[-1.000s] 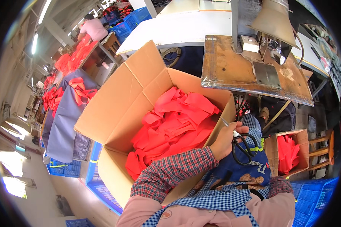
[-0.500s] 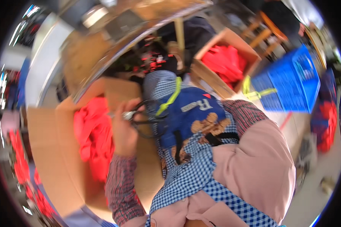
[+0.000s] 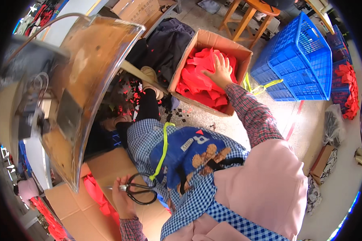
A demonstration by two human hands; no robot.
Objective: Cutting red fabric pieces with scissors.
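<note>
My left hand (image 3: 123, 197) is closed around a pair of scissors (image 3: 129, 188) with black looped handles; the short blades point left. It is beside my lap, above the flap of a cardboard box. My right hand (image 3: 221, 72), fingers spread, rests on or just above red fabric pieces (image 3: 199, 78) heaped in an open cardboard box (image 3: 208, 109) ahead of me. Nothing is gripped in it. More red fabric (image 3: 95, 190) shows inside the large box (image 3: 78, 203) at my left, partly covered by its flap.
A worn wooden work table (image 3: 90, 52) stands at the left. Stacked blue plastic crates (image 3: 287, 66) are at the right, beyond them red fabric (image 3: 346, 88) on other crates. A wooden stool (image 3: 247, 20) stands at the back. Dark and red scraps (image 3: 175, 114) litter the floor.
My right arm has stretched forward, bringing the hand into sight over the far box. The view has turned toward the right. My left hand, still holding the scissors, appears lower.
</note>
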